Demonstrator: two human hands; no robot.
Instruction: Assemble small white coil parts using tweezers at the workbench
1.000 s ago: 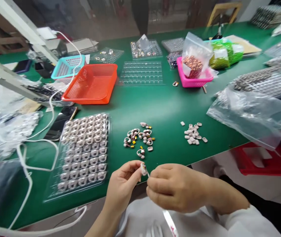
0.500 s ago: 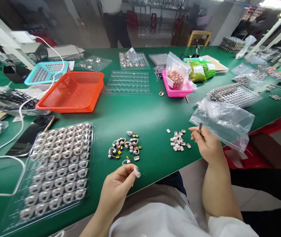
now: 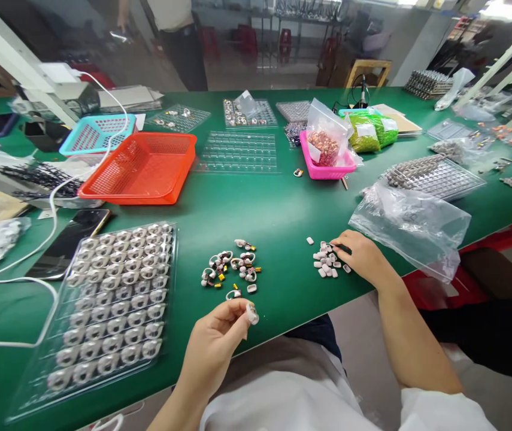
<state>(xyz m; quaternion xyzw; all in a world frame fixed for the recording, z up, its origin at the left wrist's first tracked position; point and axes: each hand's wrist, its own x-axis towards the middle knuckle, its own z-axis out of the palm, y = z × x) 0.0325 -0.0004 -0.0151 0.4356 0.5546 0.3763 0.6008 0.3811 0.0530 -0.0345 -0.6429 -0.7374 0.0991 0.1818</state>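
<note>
Near the table's front edge, my left hand (image 3: 220, 335) pinches a small pale plastic housing (image 3: 252, 313) between thumb and fingertips. My right hand (image 3: 361, 257) is closed round a thin dark tool (image 3: 342, 247), with the tool's end at a loose pile of small whitish caps (image 3: 325, 260); whether it touches a cap I cannot tell. Beyond my left hand lies a cluster of white ring-shaped pieces (image 3: 220, 258) with yellow tabs and dark bits. One single cap (image 3: 251, 288) rests beside that cluster.
On the left, a clear tray (image 3: 172, 257) carries rows of pale housings, with a phone (image 3: 69, 245) behind it. An orange basket (image 3: 148, 173), a turquoise basket (image 3: 94, 134) and a pink basket (image 3: 327, 172) stand further back. A clear plastic bag (image 3: 412, 224) lies at right.
My right hand has moved left and lowered the dark tool to the caps. My left hand keeps its pinch on the pale housing. The view has shifted slightly.
</note>
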